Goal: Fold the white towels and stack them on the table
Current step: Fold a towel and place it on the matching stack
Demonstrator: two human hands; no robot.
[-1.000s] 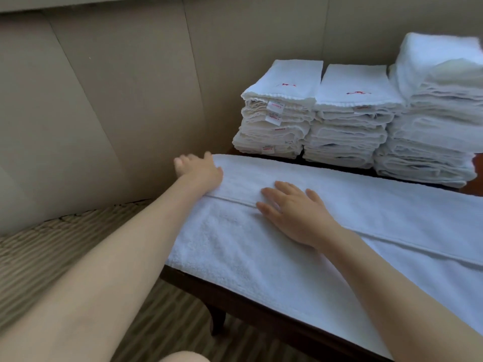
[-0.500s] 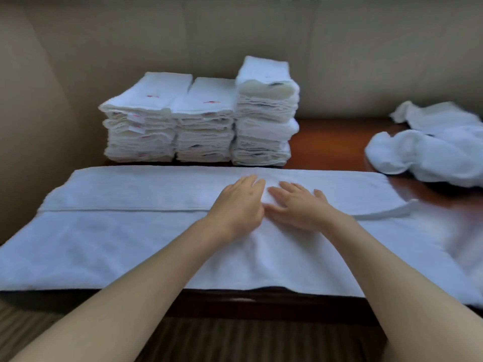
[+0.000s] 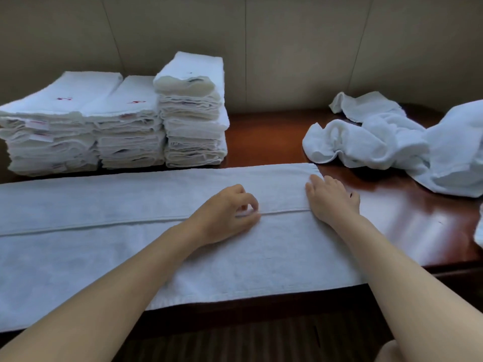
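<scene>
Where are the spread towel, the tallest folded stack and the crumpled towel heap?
spread towel [image 3: 104,252]: head view, near flat layer.
tallest folded stack [image 3: 194,126]: head view, front face.
crumpled towel heap [image 3: 386,142]: head view, bunched middle.

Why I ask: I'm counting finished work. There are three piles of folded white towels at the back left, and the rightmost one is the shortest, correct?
No. The head view shows the rightmost pile of folded white towels is the tallest.

Beige paneled wall [image 3: 300,48], striped carpet [image 3: 261,340]
</scene>
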